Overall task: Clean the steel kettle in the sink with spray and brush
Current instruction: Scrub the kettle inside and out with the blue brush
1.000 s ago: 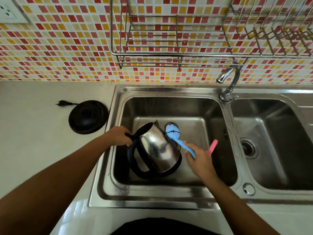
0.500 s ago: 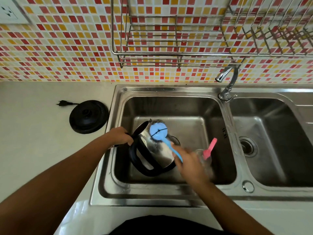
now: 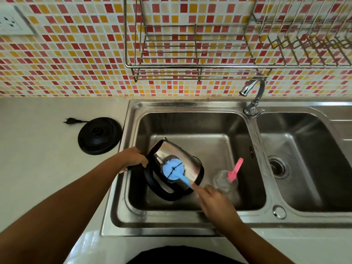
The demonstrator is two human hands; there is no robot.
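On the pale, smooth tabletop (image 3: 38, 149) at the left lies a round black kettle base (image 3: 99, 135) with its plug (image 3: 70, 121). The left hand (image 3: 133, 159) is closed around the black handle of the steel kettle (image 3: 177, 168), which lies tilted in the left basin of the stainless sink (image 3: 190, 107). The round blue head of the brush (image 3: 173, 170) presses on the kettle's shiny side; the right hand (image 3: 213, 197) grips its handle. Just right stands a clear spray bottle (image 3: 225, 182) with a pink nozzle, near the chrome tap (image 3: 253, 96).
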